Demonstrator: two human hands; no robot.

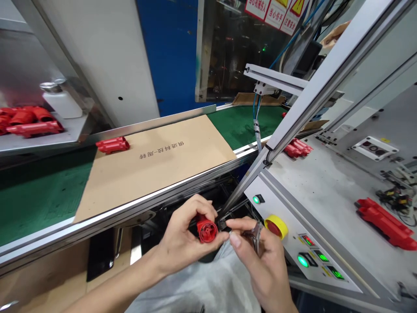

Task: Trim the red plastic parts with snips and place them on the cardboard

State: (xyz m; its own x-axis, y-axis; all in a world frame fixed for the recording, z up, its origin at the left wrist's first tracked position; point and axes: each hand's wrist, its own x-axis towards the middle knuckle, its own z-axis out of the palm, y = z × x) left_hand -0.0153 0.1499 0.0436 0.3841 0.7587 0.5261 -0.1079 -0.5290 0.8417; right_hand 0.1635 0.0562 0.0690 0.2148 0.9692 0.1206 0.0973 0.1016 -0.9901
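Two hands up | left hand [180, 232]: fingers curled around a red plastic connector housing [207, 229], held just near the green conveyor belt [48, 195] | right hand [260, 256]: pinching what seem to be small pliers [256, 237], partly hidden, beside the housing | far: cardboard sheet [163, 163] on the belt, bearing red housings [112, 144] | right: red stop button [275, 227]

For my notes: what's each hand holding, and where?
The left hand grips a red plastic part around its body. The right hand pinches small metal pliers, exact grip point unclear.
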